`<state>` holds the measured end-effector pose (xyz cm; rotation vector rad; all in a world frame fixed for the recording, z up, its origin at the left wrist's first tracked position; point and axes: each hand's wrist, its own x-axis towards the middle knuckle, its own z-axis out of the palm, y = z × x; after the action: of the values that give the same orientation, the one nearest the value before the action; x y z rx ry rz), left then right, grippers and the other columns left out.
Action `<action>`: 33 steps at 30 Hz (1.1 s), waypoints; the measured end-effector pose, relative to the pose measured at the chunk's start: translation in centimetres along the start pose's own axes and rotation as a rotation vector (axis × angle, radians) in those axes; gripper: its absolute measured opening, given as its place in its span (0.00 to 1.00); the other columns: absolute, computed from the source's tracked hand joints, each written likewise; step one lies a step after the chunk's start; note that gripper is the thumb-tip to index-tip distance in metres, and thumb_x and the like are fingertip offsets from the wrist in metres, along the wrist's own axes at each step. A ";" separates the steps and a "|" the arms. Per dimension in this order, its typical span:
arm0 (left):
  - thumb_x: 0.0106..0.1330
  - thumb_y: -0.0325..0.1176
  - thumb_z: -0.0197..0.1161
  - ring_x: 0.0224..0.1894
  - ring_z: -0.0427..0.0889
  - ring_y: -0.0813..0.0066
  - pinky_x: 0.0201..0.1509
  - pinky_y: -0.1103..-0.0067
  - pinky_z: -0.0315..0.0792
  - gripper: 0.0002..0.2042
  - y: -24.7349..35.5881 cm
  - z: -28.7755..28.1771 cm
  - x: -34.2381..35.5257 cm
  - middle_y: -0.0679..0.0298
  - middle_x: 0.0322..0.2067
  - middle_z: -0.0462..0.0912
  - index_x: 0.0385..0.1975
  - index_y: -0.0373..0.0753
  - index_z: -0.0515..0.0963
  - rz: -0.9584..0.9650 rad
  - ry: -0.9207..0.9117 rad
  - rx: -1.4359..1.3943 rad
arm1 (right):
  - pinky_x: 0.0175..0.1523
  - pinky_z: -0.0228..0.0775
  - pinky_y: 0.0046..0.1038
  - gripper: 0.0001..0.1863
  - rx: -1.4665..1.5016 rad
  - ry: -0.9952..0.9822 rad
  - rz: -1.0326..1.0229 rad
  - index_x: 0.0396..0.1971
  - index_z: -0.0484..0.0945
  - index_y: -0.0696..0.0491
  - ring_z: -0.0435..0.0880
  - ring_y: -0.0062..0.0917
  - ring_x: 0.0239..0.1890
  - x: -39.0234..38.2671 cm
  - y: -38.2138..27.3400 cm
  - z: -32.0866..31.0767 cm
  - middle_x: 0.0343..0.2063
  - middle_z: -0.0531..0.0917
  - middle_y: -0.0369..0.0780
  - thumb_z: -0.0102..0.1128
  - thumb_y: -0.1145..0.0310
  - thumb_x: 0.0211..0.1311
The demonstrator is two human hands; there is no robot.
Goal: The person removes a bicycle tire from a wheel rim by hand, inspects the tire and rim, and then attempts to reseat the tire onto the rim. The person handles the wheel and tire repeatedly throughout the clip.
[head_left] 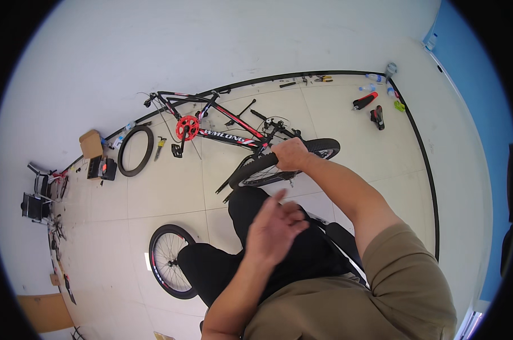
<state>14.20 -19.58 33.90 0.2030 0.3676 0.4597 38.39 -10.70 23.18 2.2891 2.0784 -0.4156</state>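
Observation:
My right hand (290, 154) is closed round the tyre of a black bicycle wheel (324, 146), which stands tilted in front of my knees, by the fork end of the frame. Over my lap, my left hand (274, 231) is raised with its fingers apart and nothing in it. Beyond the wheel lies a black and red bicycle frame (234, 137) with a red chainring (187, 128) and a crank. The handlebar end (279, 126) rests just past my right hand, which hides part of the wheel and frame.
A second wheel (167, 262) lies by my left knee, with a loose tyre (136, 151) farther off. An open cardboard box (91, 144) and a hammer (159, 148) are at the left. Pliers (323, 79), bottles (368, 88) and a saddle (377, 117) lie along the far wall.

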 end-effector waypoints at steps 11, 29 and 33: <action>0.74 0.56 0.55 0.55 0.74 0.61 0.61 0.59 0.70 0.26 -7.3 2.0 4.1 0.53 0.55 0.71 0.57 0.40 0.66 -0.357 0.200 -0.197 | 0.49 0.79 0.37 0.12 0.029 -0.031 0.047 0.38 0.84 0.48 0.89 0.36 0.44 -0.7 0.8 -1.3 0.36 0.89 0.41 0.62 0.62 0.55; 0.73 0.55 0.56 0.56 0.73 0.59 0.61 0.61 0.69 0.26 -8.3 0.9 6.5 0.54 0.54 0.72 0.60 0.41 0.66 -0.252 0.063 -0.297 | 0.46 0.79 0.41 0.12 0.027 0.057 0.025 0.34 0.83 0.48 0.88 0.40 0.41 0.1 1.1 -0.7 0.31 0.88 0.42 0.66 0.58 0.51; 0.72 0.56 0.58 0.50 0.77 0.61 0.58 0.63 0.72 0.26 -8.4 -0.2 6.6 0.56 0.51 0.75 0.58 0.43 0.67 -0.302 0.027 -0.369 | 0.49 0.79 0.39 0.13 -0.004 0.004 0.041 0.38 0.84 0.48 0.88 0.38 0.43 0.5 0.3 -1.6 0.35 0.88 0.42 0.65 0.61 0.52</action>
<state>22.94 -23.80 29.50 -0.2155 0.3267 0.2258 39.02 -9.93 24.56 2.3283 2.0280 -0.4049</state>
